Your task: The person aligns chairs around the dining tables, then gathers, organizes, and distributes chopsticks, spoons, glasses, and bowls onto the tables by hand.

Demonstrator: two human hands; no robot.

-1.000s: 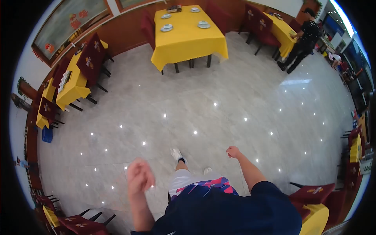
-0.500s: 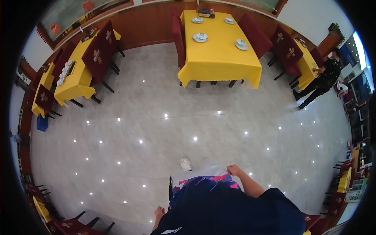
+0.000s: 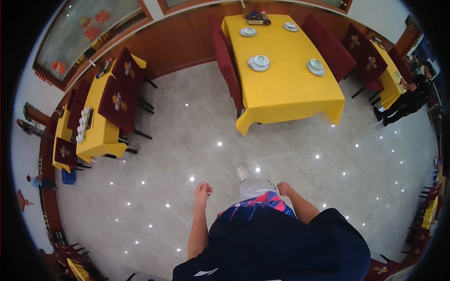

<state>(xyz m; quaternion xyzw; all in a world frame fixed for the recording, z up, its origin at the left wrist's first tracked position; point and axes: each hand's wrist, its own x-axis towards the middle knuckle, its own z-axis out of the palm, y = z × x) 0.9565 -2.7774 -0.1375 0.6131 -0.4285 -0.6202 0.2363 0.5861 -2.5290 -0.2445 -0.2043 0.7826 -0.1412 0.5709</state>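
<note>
My left hand (image 3: 203, 191) hangs over the grey floor at the left of my body, its fingers curled and nothing seen in them. On the other side, my right hand (image 3: 283, 188) is loosely closed beside my white shorts (image 3: 256, 187); its fingers are partly hidden and no object shows in it. Neither hand touches furniture. Nearest in front is a table with a yellow cloth (image 3: 286, 89), bearing several stacked dish sets, one of them a plate with a bowl (image 3: 258, 62), and a portable stove (image 3: 258, 18) at its far end.
Dark red chairs (image 3: 229, 70) flank the front table. More yellow tables (image 3: 101, 117) with chairs stand at the left, one with white cups (image 3: 83, 122). A person in black (image 3: 412, 96) stands at a table at the right. A blue bin (image 3: 69, 176) is at the far left.
The front table appears nearer and further right. My left hand has swung back and then forward again. The person in black now appears further right.
</note>
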